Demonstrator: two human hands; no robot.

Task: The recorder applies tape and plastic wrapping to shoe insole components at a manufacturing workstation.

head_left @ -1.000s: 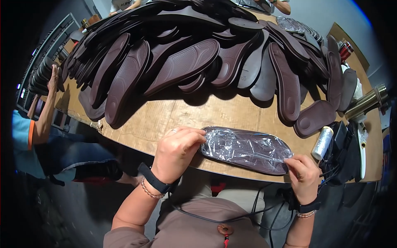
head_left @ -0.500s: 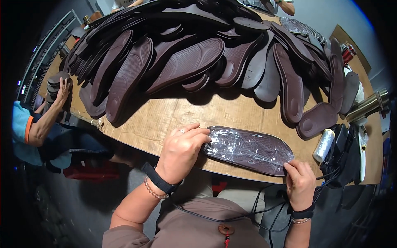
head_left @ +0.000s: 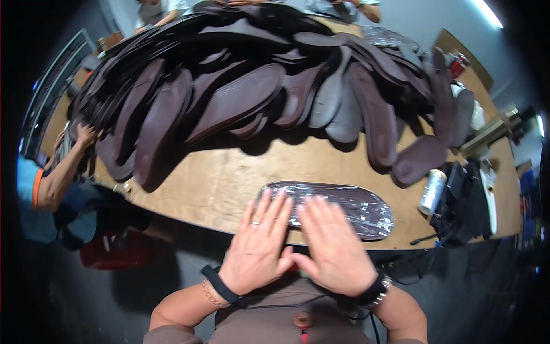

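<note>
A dark brown shoe sole (head_left: 366,212) covered in shiny clear film lies flat near the table's front edge. My left hand (head_left: 258,246) rests its outstretched fingers over the left end of the sole. Beside it, my right hand (head_left: 335,246) is spread flat with its fingertips over the sole's middle. Neither hand grips anything, and the thumbs are close together. The hands cover the sole's lower left part. Motion slightly blurs the right hand.
A large heap of brown soles (head_left: 235,103) fills the far side of the wooden table (head_left: 217,183). To the right are a roll of clear film (head_left: 432,192), a black bag (head_left: 458,200) and a metal cylinder (head_left: 492,132). At left, a co-worker's hand (head_left: 85,136) reaches the heap.
Both hands have let go of the ends of the film-covered sole. They now lie flat side by side over it, the right hand having moved left. The co-worker's hand at left has shifted.
</note>
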